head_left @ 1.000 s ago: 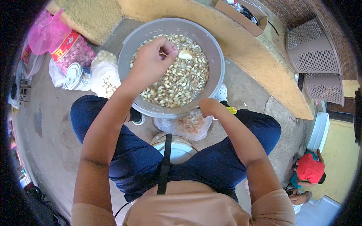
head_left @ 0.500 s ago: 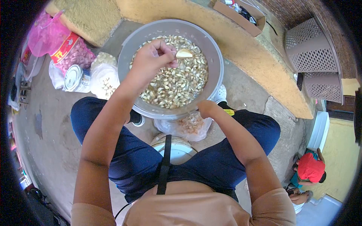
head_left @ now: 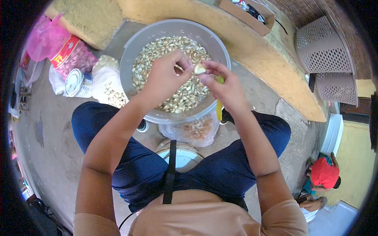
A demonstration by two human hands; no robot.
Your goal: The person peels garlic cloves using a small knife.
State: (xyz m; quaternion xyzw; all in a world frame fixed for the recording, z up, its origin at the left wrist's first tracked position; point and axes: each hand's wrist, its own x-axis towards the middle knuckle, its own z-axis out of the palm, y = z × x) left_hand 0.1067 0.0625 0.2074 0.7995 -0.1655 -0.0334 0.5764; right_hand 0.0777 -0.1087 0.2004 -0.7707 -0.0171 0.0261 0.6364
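A pale garlic clove (head_left: 199, 69) is between the fingertips of both hands, above the big grey tub (head_left: 130, 51). My left hand (head_left: 167, 74) pinches it from the left side with thumb and forefinger. From the right, my right hand (head_left: 226, 88) reaches to the same clove with thumb and fingers. A slim yellow knife (head_left: 219, 106) is tucked in the right palm, pointing down towards my lap; its blade cannot be made out. Below the hands, many unpeeled-looking garlic cloves (head_left: 177, 100) lie in the tub, seemingly in water.
Left of the tub stand a white bag with peeled cloves (head_left: 112, 94), a tin can (head_left: 78, 82) and a pink mesh sack (head_left: 76, 59). Skins lie on a plastic bag (head_left: 197, 131) by a white bucket (head_left: 183, 157). A low yellow wall (head_left: 271, 74) runs behind; another person (head_left: 325, 173) sits far right.
My right hand has risen from the tub's near rim to the clove, bringing the yellow knife with it. My left hand has lowered slightly and shifted right with the clove.
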